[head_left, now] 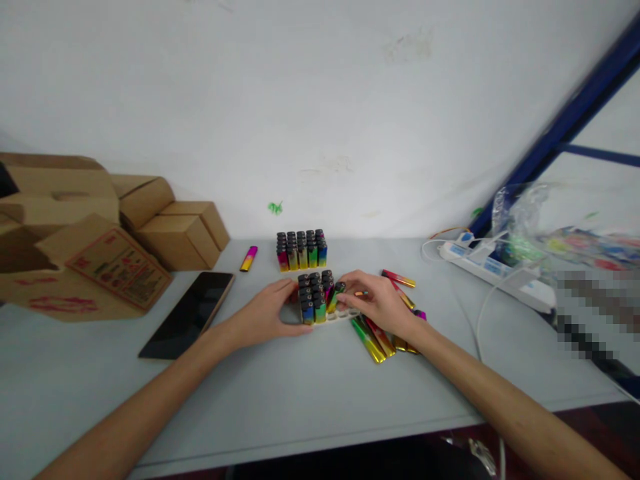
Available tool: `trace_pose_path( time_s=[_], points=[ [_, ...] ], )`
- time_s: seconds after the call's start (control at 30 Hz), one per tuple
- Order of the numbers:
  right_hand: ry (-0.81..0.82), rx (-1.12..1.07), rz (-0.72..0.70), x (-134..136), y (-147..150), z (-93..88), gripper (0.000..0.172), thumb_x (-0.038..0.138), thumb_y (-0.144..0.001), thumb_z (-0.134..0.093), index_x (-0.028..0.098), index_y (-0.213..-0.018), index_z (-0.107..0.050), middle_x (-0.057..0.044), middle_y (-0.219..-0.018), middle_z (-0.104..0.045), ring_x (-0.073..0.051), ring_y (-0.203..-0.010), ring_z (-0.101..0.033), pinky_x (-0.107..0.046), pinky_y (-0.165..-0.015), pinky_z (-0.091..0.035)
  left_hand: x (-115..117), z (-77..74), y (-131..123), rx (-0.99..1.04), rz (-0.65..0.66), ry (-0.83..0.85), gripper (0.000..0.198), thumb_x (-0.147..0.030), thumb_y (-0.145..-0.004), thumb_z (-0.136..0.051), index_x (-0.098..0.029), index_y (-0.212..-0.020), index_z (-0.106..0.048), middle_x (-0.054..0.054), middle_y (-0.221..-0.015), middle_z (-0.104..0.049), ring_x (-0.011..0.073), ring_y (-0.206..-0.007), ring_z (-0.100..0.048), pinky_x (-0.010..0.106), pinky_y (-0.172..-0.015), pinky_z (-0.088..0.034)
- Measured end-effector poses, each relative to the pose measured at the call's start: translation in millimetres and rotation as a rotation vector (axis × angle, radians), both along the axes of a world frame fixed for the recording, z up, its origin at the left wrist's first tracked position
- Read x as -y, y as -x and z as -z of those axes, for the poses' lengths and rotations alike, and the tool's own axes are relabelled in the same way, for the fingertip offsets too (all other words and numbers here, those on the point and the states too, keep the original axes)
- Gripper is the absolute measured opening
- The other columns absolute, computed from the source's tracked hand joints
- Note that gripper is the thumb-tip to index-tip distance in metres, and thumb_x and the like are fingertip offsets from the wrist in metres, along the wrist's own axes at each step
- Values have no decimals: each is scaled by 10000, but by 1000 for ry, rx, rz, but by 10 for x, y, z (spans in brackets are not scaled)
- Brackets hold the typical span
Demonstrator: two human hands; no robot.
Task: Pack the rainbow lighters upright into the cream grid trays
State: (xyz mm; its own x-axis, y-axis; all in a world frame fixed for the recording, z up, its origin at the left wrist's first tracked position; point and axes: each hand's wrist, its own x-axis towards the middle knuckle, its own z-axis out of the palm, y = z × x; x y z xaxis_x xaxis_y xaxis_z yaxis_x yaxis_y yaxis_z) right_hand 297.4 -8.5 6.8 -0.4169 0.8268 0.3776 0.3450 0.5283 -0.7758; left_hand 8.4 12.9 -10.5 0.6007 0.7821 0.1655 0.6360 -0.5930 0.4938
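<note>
A white tray (345, 315) sits mid-table, partly filled with upright rainbow-coloured lighters (314, 297). My left hand (270, 313) rests against the tray's left side, fingers curled around it. My right hand (375, 300) pinches a tilted lighter (336, 297) at the tray's right part. Several loose lighters (373, 339) lie flat on the table under and beside my right hand. A second tray of upright lighters (301, 250) stands farther back.
A dark phone (190, 313) lies left of the trays, with a single lighter (249, 259) behind it. Cardboard boxes (90, 240) fill the left side. A white power strip (495, 270) and a plastic bag (545, 233) sit at the right. The wall is close behind.
</note>
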Motion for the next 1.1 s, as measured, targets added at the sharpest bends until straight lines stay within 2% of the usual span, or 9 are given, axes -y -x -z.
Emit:
trace_pose_path(
  time_s=[0.17,0.3,0.43,0.53,0.7,0.83,0.93,1.0,1.1],
  points=[
    [-96,108,-48,-10,6,19,173,307,-965,-784,193,-1081,-724,-49,-977,-806,-184,-823,-772,-302,-776,-630,-1,8,5,-7,-15,3,512,-622,-765,-839,-218,-997,-626,73,-1031,-695,297,-945,-667,398,-874,-554],
    [-141,134,-82,-35,-18,17,164,330,-975,-776,190,-1033,-715,-38,-936,-787,-168,-784,-746,-285,-763,-604,-3,7,5,0,-13,10,550,-609,-762,-843,-209,-1093,-659,95,-1097,-714,314,-1000,-673,410,-892,-557],
    [-233,204,30,-132,-184,-43,117,316,-1011,-724,200,-999,-737,-42,-934,-778,-174,-803,-728,-285,-771,-572,1,-12,2,-7,-9,11,561,-613,-771,-836,-196,-1103,-660,107,-1112,-715,317,-1008,-676,417,-910,-556],
    [-201,379,125,-231,-365,-38,97,264,-1028,-675,194,-1028,-742,-58,-945,-769,-190,-816,-715,-305,-789,-554,1,-19,4,-17,-16,13,539,-626,-766,-832,-196,-1041,-658,98,-1060,-708,306,-953,-672,407,-877,-560],
    [-104,604,207,-344,-508,84,259,383,-1008,-697,153,-1118,-743,-107,-970,-761,-233,-846,-711,-344,-815,-548,-2,-15,5,-29,-12,15,542,-633,-779,-822,-195,-1044,-648,100,-1062,-699,301,-958,-668,400,-876,-557],
    [5,566,220,-370,-467,139,409,303,-957,-730,128,-1326,-692,-79,-924,-790,-221,-821,-722,-331,-818,-545,-1,-16,1,-24,-20,5,529,-643,-766,-821,-206,-993,-628,85,-1030,-694,296,-938,-666,406,-884,-560],
    [-8,503,227,-366,-438,132,274,275,-947,-707,157,-1188,-764,-111,-1001,-805,-251,-900,-734,-367,-862,-547,1,-28,-3,-28,-28,1,518,-657,-765,-807,-215,-954,-615,75,-1001,-690,296,-915,-665,409,-874,-563],
    [-16,377,211,-355,-436,107,211,309,-979,-663,174,-1102,-768,-125,-1061,-799,-265,-958,-735,-388,-881,-551,4,-38,-4,-37,-33,6,529,-673,-765,-800,-211,-947,-615,79,-997,-687,302,-913,-666,414,-867,-565],
    [111,44,155,-319,-424,47,275,428,-1025,-618,194,-1156,-675,-95,-1032,-775,-236,-959,-743,-372,-859,-572,9,-50,-6,-39,-43,9,533,-678,-762,-803,-213,-949,-623,82,-1002,-692,307,-917,-670,412,-850,-567]
  ],
)
